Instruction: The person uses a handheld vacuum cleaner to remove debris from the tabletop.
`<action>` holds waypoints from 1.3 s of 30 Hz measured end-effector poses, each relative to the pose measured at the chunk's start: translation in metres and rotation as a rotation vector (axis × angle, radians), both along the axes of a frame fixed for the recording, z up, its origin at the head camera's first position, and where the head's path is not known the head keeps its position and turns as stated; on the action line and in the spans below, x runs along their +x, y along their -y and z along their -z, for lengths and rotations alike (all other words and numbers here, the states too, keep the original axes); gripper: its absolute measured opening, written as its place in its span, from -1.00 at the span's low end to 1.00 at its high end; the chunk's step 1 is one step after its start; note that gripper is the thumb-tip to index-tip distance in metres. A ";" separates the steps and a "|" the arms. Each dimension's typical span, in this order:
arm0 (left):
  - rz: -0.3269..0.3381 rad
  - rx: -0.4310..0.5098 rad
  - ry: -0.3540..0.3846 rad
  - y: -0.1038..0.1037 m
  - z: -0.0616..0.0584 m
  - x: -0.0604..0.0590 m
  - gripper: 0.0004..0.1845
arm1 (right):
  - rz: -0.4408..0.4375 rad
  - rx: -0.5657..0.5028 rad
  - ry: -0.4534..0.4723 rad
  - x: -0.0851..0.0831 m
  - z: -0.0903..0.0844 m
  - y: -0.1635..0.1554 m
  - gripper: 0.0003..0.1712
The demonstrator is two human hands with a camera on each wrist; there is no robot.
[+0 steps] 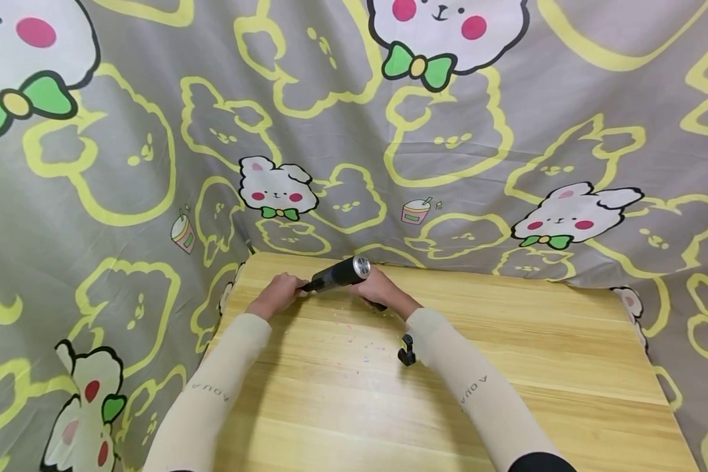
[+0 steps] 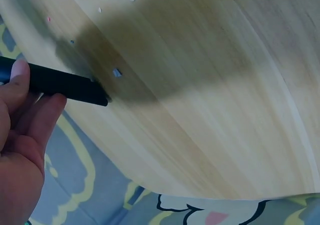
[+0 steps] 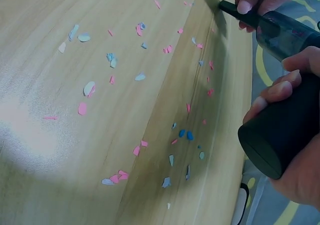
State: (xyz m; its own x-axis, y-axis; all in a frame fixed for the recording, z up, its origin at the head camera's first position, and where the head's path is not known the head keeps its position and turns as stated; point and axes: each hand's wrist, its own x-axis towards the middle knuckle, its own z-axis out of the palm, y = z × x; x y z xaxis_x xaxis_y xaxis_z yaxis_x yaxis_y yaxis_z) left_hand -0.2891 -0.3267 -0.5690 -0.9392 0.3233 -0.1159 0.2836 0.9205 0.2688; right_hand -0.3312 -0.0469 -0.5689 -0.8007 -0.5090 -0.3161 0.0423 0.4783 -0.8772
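Observation:
A black handheld vacuum cleaner [image 1: 333, 275] is held above the far left part of the wooden table. My right hand [image 1: 382, 288] grips its thick black handle [image 3: 282, 125], with the fingers wrapped round it in the right wrist view. At the narrow nozzle [image 2: 70, 87], my left hand [image 1: 277, 295] pinches it between thumb and fingers. A see-through dust cup [image 3: 280, 37] sits between the two hands, with small bits visible inside. Pink, blue and pale scraps [image 3: 82, 108] lie scattered over the tabletop. In the left wrist view, one bluish scrap [image 2: 117, 72] lies close to the nozzle's tip.
The wooden table [image 1: 478, 393] reaches a patterned grey curtain [image 1: 354, 144] at its back and left edges. A small black mount [image 1: 407, 351] projects from my right sleeve. Part of a dark cord or loop [image 3: 244, 202] shows beyond the table edge.

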 end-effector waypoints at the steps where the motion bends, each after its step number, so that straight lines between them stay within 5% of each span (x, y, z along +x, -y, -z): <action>1: 0.001 0.006 0.006 0.001 -0.001 0.001 -0.66 | -0.006 0.004 0.000 0.001 -0.001 0.001 -0.68; 23: 0.021 0.147 0.136 0.010 -0.007 0.022 -0.71 | -0.146 0.062 0.002 0.005 -0.018 0.003 -0.59; 34: 0.101 0.115 0.152 -0.007 -0.006 0.025 -0.63 | -0.131 0.013 0.163 0.000 -0.028 -0.017 -0.49; 39: 0.127 0.119 0.143 -0.013 -0.007 0.027 -0.77 | -0.134 0.000 0.197 0.000 -0.025 -0.022 -0.67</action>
